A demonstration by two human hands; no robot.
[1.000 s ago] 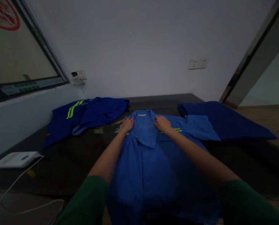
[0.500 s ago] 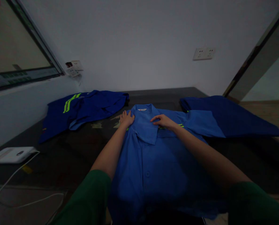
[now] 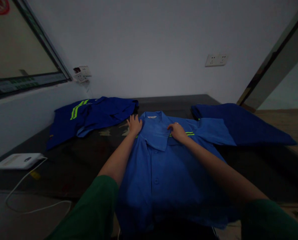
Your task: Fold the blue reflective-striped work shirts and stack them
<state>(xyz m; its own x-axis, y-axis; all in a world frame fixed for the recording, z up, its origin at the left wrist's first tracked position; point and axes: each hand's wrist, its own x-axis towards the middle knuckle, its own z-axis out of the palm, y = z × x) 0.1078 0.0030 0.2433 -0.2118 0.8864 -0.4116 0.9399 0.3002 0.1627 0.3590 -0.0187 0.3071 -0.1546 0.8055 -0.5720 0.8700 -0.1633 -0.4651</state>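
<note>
Toward the middle of the bench [image 3: 76, 166], the left hand [image 3: 134, 126] lies with its fingers fanned wide on the shoulder of a light-blue shirt [image 3: 179, 173], just beside the collar [image 3: 155, 135]. The right hand [image 3: 178, 132] has its fingers curled in at the opposite side of the collar, over a yellow-green stripe [image 3: 190, 133]; whether they pinch any cloth I cannot tell.

Between the hands the collar lies flat, a small white label [image 3: 152, 117] inside its neck. Below it the shirt front runs down to the bench's near edge and past it, a round button [image 3: 156, 181] showing on the front. One short sleeve [image 3: 215, 131] stretches toward the bench's right end and overlaps a folded dark-blue cloth [image 3: 246, 125].

Near the far left corner, a rumpled dark-blue garment [image 3: 103, 115] with a pair of yellow-green bands [image 3: 77, 110] lies apart from the shirt. Close to the left edge sits a white device [image 3: 17, 161], its cable [image 3: 13, 191] looping down over the near edge, with a small yellow piece [image 3: 35, 175] beside it. Beyond the far edge rises a pale wall [image 3: 143, 50] with a double socket [image 3: 216, 60].
</note>
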